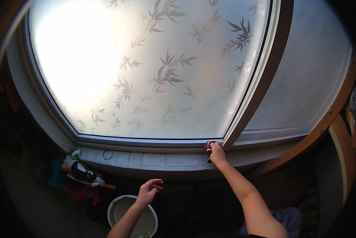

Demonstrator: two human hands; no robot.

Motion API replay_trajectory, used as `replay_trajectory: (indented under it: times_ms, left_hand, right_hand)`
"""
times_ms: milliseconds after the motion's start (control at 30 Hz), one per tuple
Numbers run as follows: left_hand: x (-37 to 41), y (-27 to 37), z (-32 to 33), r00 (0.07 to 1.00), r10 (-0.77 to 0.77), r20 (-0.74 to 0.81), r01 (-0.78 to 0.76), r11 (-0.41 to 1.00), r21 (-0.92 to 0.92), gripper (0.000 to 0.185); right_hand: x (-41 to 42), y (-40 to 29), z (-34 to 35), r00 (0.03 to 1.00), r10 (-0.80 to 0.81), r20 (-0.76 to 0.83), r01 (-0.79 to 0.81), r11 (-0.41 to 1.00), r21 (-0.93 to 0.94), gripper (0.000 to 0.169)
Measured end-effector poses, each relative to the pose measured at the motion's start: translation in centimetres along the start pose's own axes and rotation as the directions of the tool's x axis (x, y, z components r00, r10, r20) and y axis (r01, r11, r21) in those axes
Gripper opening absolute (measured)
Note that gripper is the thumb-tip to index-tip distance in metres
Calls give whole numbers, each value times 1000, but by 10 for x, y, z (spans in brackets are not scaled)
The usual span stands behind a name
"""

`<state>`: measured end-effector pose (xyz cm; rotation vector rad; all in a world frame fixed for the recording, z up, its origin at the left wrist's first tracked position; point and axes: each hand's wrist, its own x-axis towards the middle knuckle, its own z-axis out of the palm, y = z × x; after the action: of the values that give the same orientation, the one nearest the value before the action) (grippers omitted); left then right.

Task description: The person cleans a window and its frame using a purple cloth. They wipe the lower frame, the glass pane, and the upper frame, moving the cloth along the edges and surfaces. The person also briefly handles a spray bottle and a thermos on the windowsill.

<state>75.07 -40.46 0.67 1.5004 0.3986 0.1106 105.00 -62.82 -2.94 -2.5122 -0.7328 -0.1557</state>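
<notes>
My right hand [217, 153] presses a folded maroon cloth [208, 148] with pale stripes against the lower right corner of the window frame [166, 142], just above the sill. The fingers are bent over the cloth and hide part of it. Over the rim of a round white bucket [110, 208] hovers my left hand [148, 192], holding nothing, its fingers apart and slightly curled. The bucket's inside looks pale, and I cannot tell whether it holds water. Above the sill [154, 160] rises a frosted window pane [178, 110] with a bamboo-leaf pattern, glaring at the left.
On the sill's left lie a thin ring [107, 154] and a small green and white object [75, 153]. Below them, a dark bottle [84, 172] sits among red and teal items. A wooden frame [297, 144] curves along the right beside a second pane [303, 74].
</notes>
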Motion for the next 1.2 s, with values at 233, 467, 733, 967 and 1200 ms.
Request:
replay_trajectory:
  times_ms: [233,467,733,967,1200]
  left_hand:
    - [8,-2,5,1000,-3,-4,3,999,48,38]
    - [18,20,22,996,-31,81,24,996,86,31]
    - [20,19,13,1000,-2,1,2,999,54,29]
    - [10,-5,-17,999,-36,-25,35,999,-10,33]
    - [0,-14,-61,993,-4,-114,3,1000,-2,35]
  right_hand:
    - [7,1,-30,910,-279,-306,234,956,-176,8]
    - [3,-18,-45,943,32,-332,122,895,430,39]
    - [100,-93,-196,540,-543,-643,451,832,-324,50]
    - [68,-67,-95,702,-662,-264,576,745,-337,58]
    - [69,-134,-130,580,-693,-428,754,656,-39,53]
